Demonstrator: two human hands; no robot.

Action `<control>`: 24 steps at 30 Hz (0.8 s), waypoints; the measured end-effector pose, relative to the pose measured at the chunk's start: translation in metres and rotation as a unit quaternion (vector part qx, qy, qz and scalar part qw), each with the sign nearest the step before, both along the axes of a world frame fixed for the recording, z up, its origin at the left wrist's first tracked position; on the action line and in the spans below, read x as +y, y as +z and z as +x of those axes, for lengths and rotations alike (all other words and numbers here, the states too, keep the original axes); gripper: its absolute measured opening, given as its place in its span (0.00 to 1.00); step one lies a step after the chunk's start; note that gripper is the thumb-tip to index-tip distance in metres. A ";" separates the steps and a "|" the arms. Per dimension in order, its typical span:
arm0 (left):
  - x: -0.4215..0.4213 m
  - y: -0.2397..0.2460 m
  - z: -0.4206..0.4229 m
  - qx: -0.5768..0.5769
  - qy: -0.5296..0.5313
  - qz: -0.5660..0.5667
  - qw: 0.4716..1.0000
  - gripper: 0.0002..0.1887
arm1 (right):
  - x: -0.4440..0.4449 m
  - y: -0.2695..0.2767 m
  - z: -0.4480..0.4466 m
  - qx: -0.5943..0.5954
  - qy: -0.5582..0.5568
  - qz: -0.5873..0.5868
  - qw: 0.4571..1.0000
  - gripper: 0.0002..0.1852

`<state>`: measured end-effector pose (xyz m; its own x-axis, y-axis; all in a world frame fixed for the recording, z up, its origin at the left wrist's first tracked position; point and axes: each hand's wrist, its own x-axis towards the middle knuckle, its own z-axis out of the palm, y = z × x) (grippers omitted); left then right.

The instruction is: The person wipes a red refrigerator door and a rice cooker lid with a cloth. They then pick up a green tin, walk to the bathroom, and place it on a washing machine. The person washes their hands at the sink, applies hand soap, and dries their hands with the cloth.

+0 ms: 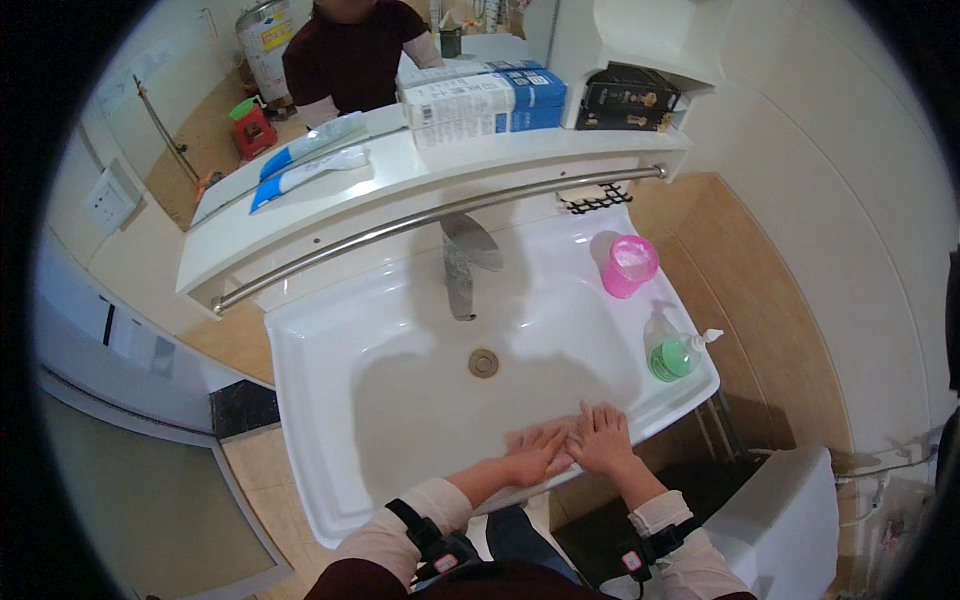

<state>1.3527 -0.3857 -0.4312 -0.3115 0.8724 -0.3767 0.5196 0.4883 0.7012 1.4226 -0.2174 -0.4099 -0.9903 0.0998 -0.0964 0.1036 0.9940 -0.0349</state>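
My left hand [536, 459] lies at the front rim of a white ceramic washbasin [307, 405], its fingers stretched toward the right. Close beside it, my right hand [600, 439] is palm down with its fingers spread over the inner edge. The two hands meet or overlap near the thumbs; exact contact is hard to tell. Nothing shows in either hand, though the palms are hidden. A pinkish reflection of the hands appears on the basin's surface. Beyond them are the round drain [483, 363] and a grey metal faucet [459, 277], with no stream visible below its spout.
On the basin's right rim stand a green-labelled pump bottle [673, 358] and a pink cup [630, 267]. A metal towel bar [442, 214] fronts a white shelf [390, 165] holding a squeeze tube [307, 177], blue-and-white boxes [484, 105] and black boxes [626, 101]. Behind is a mirror [202, 82].
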 end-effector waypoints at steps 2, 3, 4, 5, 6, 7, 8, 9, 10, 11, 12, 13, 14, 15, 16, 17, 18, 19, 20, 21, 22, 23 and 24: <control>-0.009 -0.001 -0.002 -0.003 0.001 -0.029 1.000 0.39 | -0.008 -0.005 -0.004 -0.019 0.007 0.005 1.000 0.39; -0.015 -0.001 -0.002 -0.013 0.004 -0.026 1.000 0.39 | -0.013 -0.006 -0.006 -0.060 0.006 0.040 0.997 0.39; -0.024 -0.003 -0.001 -0.018 0.006 -0.030 0.999 0.39 | -0.020 -0.007 -0.008 -0.078 0.006 -0.010 0.997 0.39; -0.033 -0.004 -0.001 -0.023 0.006 -0.033 0.999 0.40 | -0.029 -0.006 -0.009 -0.120 -0.002 -0.023 0.993 0.39; -0.043 -0.007 0.001 -0.006 0.022 -0.034 0.999 0.39 | -0.039 -0.004 -0.012 -0.156 -0.006 -0.027 0.987 0.39; -0.055 -0.011 0.001 -0.012 0.028 -0.025 0.999 0.39 | -0.051 -0.001 -0.014 -0.170 -0.004 -0.053 0.984 0.38; -0.068 -0.016 0.001 -0.009 0.031 -0.015 0.999 0.39 | -0.062 0.002 -0.016 -0.179 0.002 -0.069 0.981 0.37; -0.081 -0.022 0.001 0.000 0.031 -0.010 0.999 0.39 | -0.077 0.005 -0.019 -0.189 0.006 -0.096 0.977 0.36; -0.095 -0.027 0.002 -0.004 0.038 0.012 0.999 0.39 | -0.090 0.008 -0.019 -0.185 0.058 -0.069 0.979 0.32; -0.111 -0.032 0.002 -0.004 0.041 0.030 0.999 0.39 | -0.105 0.010 -0.022 -0.188 0.081 -0.069 0.976 0.31; -0.127 -0.035 0.003 -0.003 0.041 0.037 0.998 0.38 | -0.120 0.012 -0.022 -0.190 0.103 -0.070 0.974 0.30; -0.140 -0.036 0.003 0.007 0.045 0.037 0.998 0.38 | -0.134 0.012 -0.024 -0.192 0.126 -0.069 0.971 0.29; -0.156 -0.034 0.004 0.017 0.044 0.027 0.999 0.38 | -0.148 0.012 -0.023 -0.198 0.138 -0.073 0.968 0.29; -0.171 -0.030 0.004 0.016 0.044 -0.002 0.999 0.38 | -0.162 0.010 -0.023 -0.205 0.151 -0.077 0.964 0.29; -0.186 -0.024 0.005 0.039 0.045 0.005 0.998 0.38 | -0.174 0.009 -0.021 -0.195 0.168 -0.077 0.963 0.28; -0.202 -0.016 0.009 0.050 0.045 -0.005 0.998 0.38 | -0.186 0.007 -0.020 -0.191 0.175 -0.087 0.962 0.28; -0.217 -0.008 0.012 0.067 0.047 -0.005 0.997 0.38 | -0.198 0.004 -0.018 -0.169 0.184 -0.094 0.964 0.29; -0.227 0.000 0.014 0.065 0.046 -0.023 0.997 0.38 | -0.208 0.002 -0.016 -0.143 0.195 -0.105 0.965 0.29; -0.237 0.007 0.016 0.070 0.047 -0.030 0.996 0.38 | -0.219 -0.001 -0.015 -0.143 0.197 -0.097 0.965 0.29; -0.246 0.013 0.019 0.085 0.044 -0.038 0.995 0.39 | -0.229 -0.002 -0.014 -0.139 0.200 -0.093 0.965 0.30; -0.254 0.017 0.021 0.104 0.042 -0.039 0.993 0.39 | -0.239 -0.004 -0.013 -0.140 0.205 -0.084 0.965 0.30; -0.263 0.021 0.024 0.132 0.037 -0.042 0.990 0.40 | -0.249 -0.004 -0.012 -0.137 0.200 -0.099 0.965 0.31; -0.269 0.023 0.027 0.164 0.027 -0.053 0.985 0.40 | -0.258 -0.004 -0.012 -0.139 0.198 -0.109 0.964 0.31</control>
<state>1.3802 -0.6546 -0.4079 -0.4771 0.8120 -0.3362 0.6807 0.5834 0.4430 1.4105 -0.4757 -0.4140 -0.8796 -0.3331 -0.3396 -0.2467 0.9298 -0.2731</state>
